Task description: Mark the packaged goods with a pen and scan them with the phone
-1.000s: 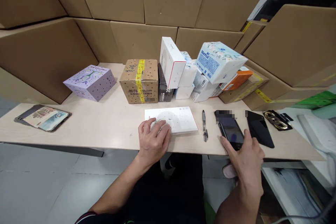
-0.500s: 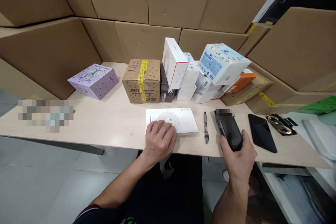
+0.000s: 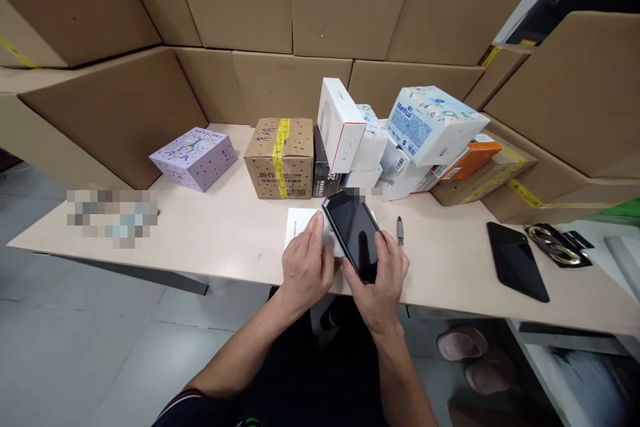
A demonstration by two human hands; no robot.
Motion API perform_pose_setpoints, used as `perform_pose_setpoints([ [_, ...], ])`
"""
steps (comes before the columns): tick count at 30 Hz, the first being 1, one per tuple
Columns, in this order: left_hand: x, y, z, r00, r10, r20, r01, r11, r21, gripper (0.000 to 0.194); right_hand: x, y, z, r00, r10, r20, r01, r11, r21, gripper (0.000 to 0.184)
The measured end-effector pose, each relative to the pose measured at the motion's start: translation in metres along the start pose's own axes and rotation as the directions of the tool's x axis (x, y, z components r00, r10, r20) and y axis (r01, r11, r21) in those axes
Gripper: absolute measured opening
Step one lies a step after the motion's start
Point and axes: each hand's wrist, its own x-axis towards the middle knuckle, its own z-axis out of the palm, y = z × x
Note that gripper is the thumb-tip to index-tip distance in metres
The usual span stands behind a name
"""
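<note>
My right hand (image 3: 383,280) grips a black phone-like handheld device (image 3: 353,233) by its lower end, thumb on the near left edge and fingers on the right side. The device is tilted, its dark screen facing up. Close against its left edge is my left hand (image 3: 307,263), fingers bent and pressed together, index finger pointing forward; what they hold, if anything, is hidden. Beneath both hands lies a flat white box (image 3: 294,220) with red print, largely covered. A pen (image 3: 400,230) rests to the right, its lower part out of sight behind my right hand.
A purple box (image 3: 194,159), a taped brown carton (image 3: 280,159), a standing white box (image 3: 341,125) and a tissue pack (image 3: 434,125) line the back. A black tablet-like slab (image 3: 517,260) and gold rings (image 3: 559,245) lie right. Cardboard walls (image 3: 285,87) surround the table.
My right hand has brought the black device leftward from beside the pen to over the white box. My left hand no longer lies flat on that box; its fingers are now beside the device.
</note>
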Motion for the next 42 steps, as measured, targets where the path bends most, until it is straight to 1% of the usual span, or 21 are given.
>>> perform_pose_setpoints([
  [3, 0.002, 0.003, 0.000, 0.997, -0.046, 0.060, 0.045, 0.999, 0.014, 0.069, -0.001, 0.002, -0.003, 0.999, -0.024, 0.021, 0.024, 0.999, 0.024, 0.075],
  [8, 0.004, 0.007, 0.003, 0.991, -0.116, 0.064, 0.114, 0.993, 0.029, 0.073, -0.002, 0.004, -0.007, 0.999, -0.042, 0.027, 0.041, 0.998, 0.043, 0.076],
  [11, 0.005, 0.007, 0.004, 0.989, -0.128, 0.080, 0.125, 0.992, 0.035, 0.073, -0.002, 0.004, -0.006, 0.999, -0.047, 0.019, 0.046, 0.998, 0.052, 0.076],
  [15, 0.004, 0.007, 0.003, 0.989, -0.113, 0.100, 0.107, 0.992, 0.064, 0.071, -0.002, 0.004, -0.005, 0.999, -0.040, 0.010, 0.039, 0.998, 0.057, 0.078],
  [21, 0.001, 0.010, 0.003, 0.988, -0.052, 0.146, 0.038, 0.994, 0.100, 0.068, -0.002, 0.003, -0.005, 1.000, -0.009, 0.019, 0.009, 0.999, 0.038, 0.075],
  [30, -0.001, 0.010, 0.002, 0.984, -0.036, 0.176, 0.021, 0.996, 0.087, 0.065, -0.003, 0.003, -0.004, 0.999, 0.024, 0.027, -0.025, 1.000, 0.006, 0.074],
  [42, -0.004, 0.011, 0.001, 0.988, -0.020, 0.150, 0.014, 0.999, 0.043, 0.062, -0.004, 0.003, -0.004, 0.999, 0.027, 0.030, -0.027, 1.000, 0.011, 0.074],
])
